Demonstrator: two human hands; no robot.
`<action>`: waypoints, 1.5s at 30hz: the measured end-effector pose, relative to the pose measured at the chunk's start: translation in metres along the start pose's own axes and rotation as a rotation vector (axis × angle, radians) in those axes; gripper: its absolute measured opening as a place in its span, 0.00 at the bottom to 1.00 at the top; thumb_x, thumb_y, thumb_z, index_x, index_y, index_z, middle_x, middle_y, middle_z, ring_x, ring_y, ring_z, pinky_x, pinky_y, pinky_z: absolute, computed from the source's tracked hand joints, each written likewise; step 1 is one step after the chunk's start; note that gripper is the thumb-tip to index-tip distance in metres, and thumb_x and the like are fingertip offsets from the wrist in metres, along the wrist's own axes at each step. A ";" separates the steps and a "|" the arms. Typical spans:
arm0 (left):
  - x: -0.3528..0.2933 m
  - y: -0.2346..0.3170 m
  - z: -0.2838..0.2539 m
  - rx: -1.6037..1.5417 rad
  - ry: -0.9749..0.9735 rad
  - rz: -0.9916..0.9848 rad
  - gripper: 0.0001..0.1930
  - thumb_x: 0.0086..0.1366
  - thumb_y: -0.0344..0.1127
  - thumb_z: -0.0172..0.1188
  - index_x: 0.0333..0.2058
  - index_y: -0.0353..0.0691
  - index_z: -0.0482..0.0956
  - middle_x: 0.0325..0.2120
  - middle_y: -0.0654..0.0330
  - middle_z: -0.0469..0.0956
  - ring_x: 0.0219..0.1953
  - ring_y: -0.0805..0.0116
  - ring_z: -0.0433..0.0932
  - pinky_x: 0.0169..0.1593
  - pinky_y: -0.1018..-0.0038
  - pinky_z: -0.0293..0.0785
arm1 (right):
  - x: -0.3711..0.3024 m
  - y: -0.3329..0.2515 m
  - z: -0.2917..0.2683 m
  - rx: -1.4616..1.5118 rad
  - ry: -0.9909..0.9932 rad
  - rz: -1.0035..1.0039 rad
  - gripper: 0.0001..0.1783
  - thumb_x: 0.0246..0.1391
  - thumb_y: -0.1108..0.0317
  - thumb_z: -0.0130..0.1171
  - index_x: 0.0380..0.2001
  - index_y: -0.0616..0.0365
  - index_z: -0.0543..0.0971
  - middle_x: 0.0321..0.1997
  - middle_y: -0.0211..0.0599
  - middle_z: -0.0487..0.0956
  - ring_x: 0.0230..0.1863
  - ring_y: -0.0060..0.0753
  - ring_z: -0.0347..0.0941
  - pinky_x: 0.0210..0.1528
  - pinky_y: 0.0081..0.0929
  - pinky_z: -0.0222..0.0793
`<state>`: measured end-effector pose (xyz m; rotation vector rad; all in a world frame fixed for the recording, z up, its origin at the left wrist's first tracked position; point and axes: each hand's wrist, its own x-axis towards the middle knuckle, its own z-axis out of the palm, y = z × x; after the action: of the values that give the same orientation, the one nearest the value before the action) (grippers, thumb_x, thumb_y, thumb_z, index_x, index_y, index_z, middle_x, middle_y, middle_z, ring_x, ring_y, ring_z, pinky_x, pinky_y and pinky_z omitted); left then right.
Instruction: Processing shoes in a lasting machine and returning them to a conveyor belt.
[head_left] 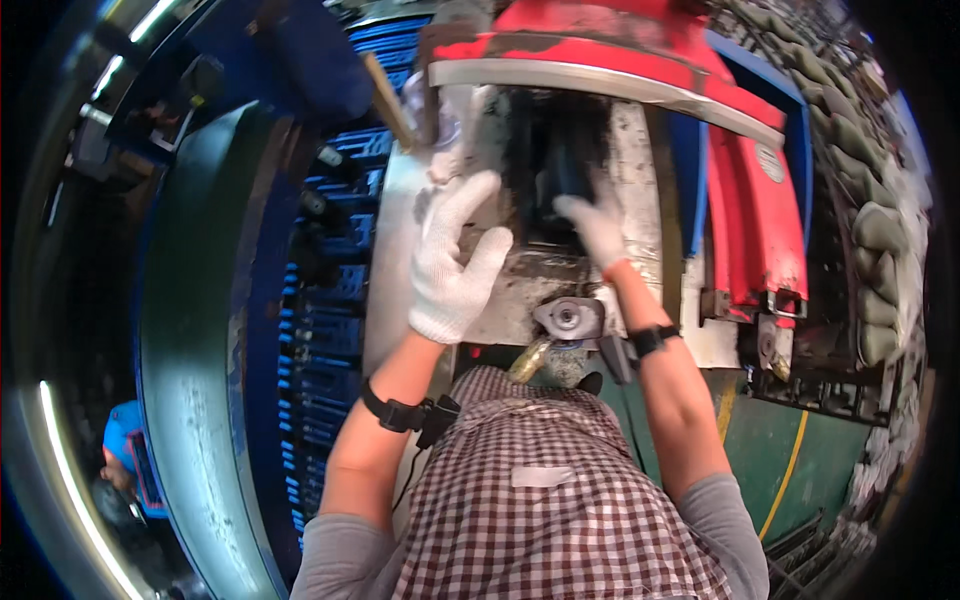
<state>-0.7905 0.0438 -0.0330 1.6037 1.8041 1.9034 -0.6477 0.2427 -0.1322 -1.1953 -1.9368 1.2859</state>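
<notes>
My left hand (455, 260), in a white knitted glove, is raised over the left side of the metal worktable (385, 270). Its fingers are stretched and the thumb stands apart, with nothing in the grasp. My right hand (597, 222), also in a white glove, is at the right edge of a dark recess (550, 170) beneath a red machine head (610, 45). Motion smears its fingers, so any hold is unclear. At the table's near edge, in front of my apron, is a grey oval metal part (568, 318) with a round centre.
Blue racks (330, 350) and a long shiny conveyor-like surface (205, 400) run along the left. A red machine arm (755, 220) stands at right, beside stacked grey rounded pieces (878, 280). A person in a blue cap (122, 432) is far left. The green floor (790, 450) has yellow lines.
</notes>
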 end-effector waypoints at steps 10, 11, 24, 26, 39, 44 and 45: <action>-0.119 -0.047 -0.014 -1.247 0.472 -1.012 0.32 0.74 0.52 0.52 0.68 0.38 0.65 0.63 0.52 0.72 0.62 0.56 0.76 0.68 0.58 0.70 | -0.124 -0.051 0.027 0.255 -0.772 -0.023 0.40 0.70 0.50 0.53 0.77 0.59 0.58 0.79 0.54 0.60 0.82 0.48 0.50 0.81 0.40 0.41; -0.120 -0.041 -0.031 -1.324 0.586 -1.090 0.29 0.71 0.50 0.54 0.64 0.39 0.70 0.58 0.52 0.78 0.58 0.55 0.79 0.65 0.56 0.74 | -0.124 -0.061 0.024 -0.059 -0.725 -0.265 0.37 0.70 0.48 0.52 0.75 0.54 0.62 0.77 0.54 0.63 0.82 0.55 0.49 0.81 0.45 0.41; -0.218 -0.247 -0.244 0.172 1.014 -1.260 0.21 0.51 0.38 0.72 0.42 0.32 0.82 0.34 0.57 0.81 0.32 0.61 0.80 0.40 0.63 0.78 | -0.128 -0.002 0.009 -0.682 -0.042 -0.455 0.10 0.55 0.67 0.67 0.40 0.54 0.85 0.36 0.41 0.83 0.42 0.49 0.78 0.50 0.43 0.71; -0.205 -0.260 -0.253 0.398 0.902 -1.245 0.27 0.54 0.42 0.72 0.48 0.30 0.81 0.39 0.53 0.83 0.36 0.57 0.81 0.43 0.59 0.79 | -0.127 0.002 0.006 -0.697 -0.031 -0.458 0.09 0.55 0.67 0.67 0.40 0.54 0.85 0.36 0.41 0.83 0.41 0.49 0.77 0.50 0.43 0.70; -0.266 -0.225 -0.186 0.893 0.312 -1.073 0.38 0.64 0.35 0.59 0.73 0.40 0.59 0.73 0.37 0.56 0.74 0.38 0.57 0.75 0.59 0.57 | -0.128 -0.002 0.008 -0.678 -0.021 -0.469 0.06 0.55 0.67 0.66 0.36 0.55 0.85 0.32 0.41 0.82 0.37 0.49 0.77 0.45 0.42 0.72; -0.306 -0.181 -0.116 0.927 -0.190 -1.052 0.39 0.62 0.44 0.64 0.70 0.41 0.64 0.68 0.37 0.63 0.69 0.37 0.62 0.70 0.52 0.61 | -0.131 -0.002 0.005 -0.670 0.004 -0.442 0.07 0.57 0.64 0.65 0.36 0.54 0.85 0.33 0.40 0.83 0.38 0.47 0.78 0.44 0.41 0.72; -0.298 -0.164 -0.105 1.078 -0.266 -1.048 0.39 0.61 0.47 0.65 0.69 0.43 0.65 0.66 0.38 0.64 0.67 0.37 0.65 0.68 0.50 0.63 | -0.131 -0.002 0.004 -0.666 0.008 -0.431 0.07 0.57 0.64 0.65 0.35 0.53 0.85 0.33 0.39 0.83 0.38 0.46 0.78 0.44 0.41 0.72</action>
<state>-0.8203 -0.1730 -0.3140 0.5486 2.8092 0.2374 -0.5898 0.1250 -0.1259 -0.9600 -2.5316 0.4186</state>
